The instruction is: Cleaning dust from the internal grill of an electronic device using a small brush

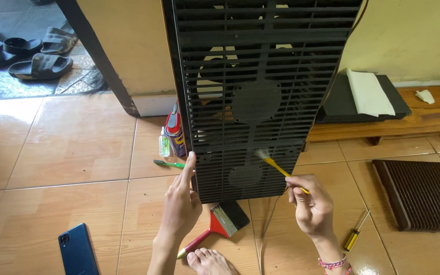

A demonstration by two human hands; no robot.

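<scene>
From the head view, a tall black slatted grille (260, 97) stood upright on the tiled floor (67, 153), its lower edge near the person's foot (211, 260). The left hand (182, 203) rested flat against the grille's lower left edge, fingers together and straight, steadying rather than gripping it. The right hand (310, 206) had its fingers clamped on a thin yellow brush (280, 167), bristles touching the slats low on the grille. Braced only by that open palm, the grille could have tipped or slid if the brush pushed too hard. A spray can (175, 133) and small bottle (164, 142) stood just beside the left edge and could have been knocked over. A wide red brush (215, 229) lay near the foot, a screwdriver (355, 234) and phone (77, 250) farther off
</scene>
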